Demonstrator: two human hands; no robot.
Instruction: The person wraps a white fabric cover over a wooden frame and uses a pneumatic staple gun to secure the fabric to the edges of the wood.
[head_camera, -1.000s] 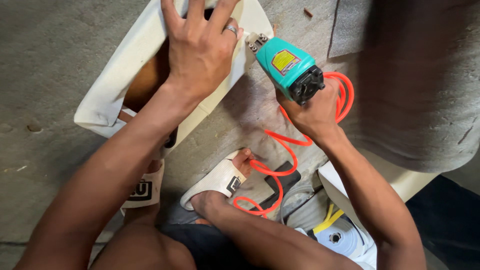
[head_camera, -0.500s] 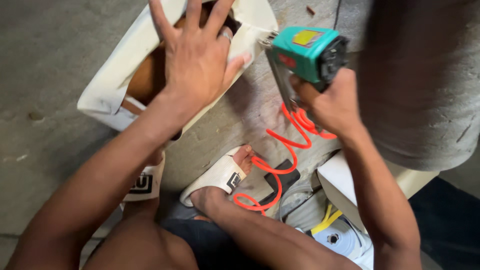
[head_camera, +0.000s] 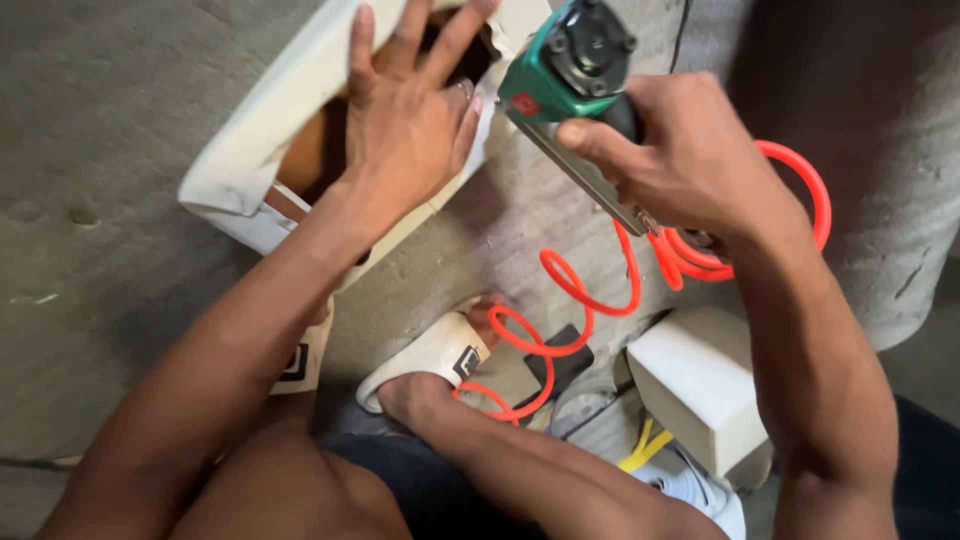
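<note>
The left hand (head_camera: 405, 135) is pressing flat on a white padded piece (head_camera: 250, 150) that is lying on the grey floor (head_camera: 90, 300); its fingers are spreading wide, and they are covering a brown opening in the middle of the piece; the hand is not gripping anything, only pushing down. The right hand (head_camera: 680, 160) is wrapping its fingers tight around a green air stapler (head_camera: 575, 60); the stapler is sitting up near the top of the view, just beside the left hand's fingers and close to the edge of the white piece; I cannot tell if its tip is touching the piece. A curly orange hose (head_camera: 590, 300) is hanging from the stapler and looping down over the floor between the two arms. Below it a foot is wearing a white slipper (head_camera: 430, 355); a white block (head_camera: 700, 385) is sitting near the right arm.
</note>
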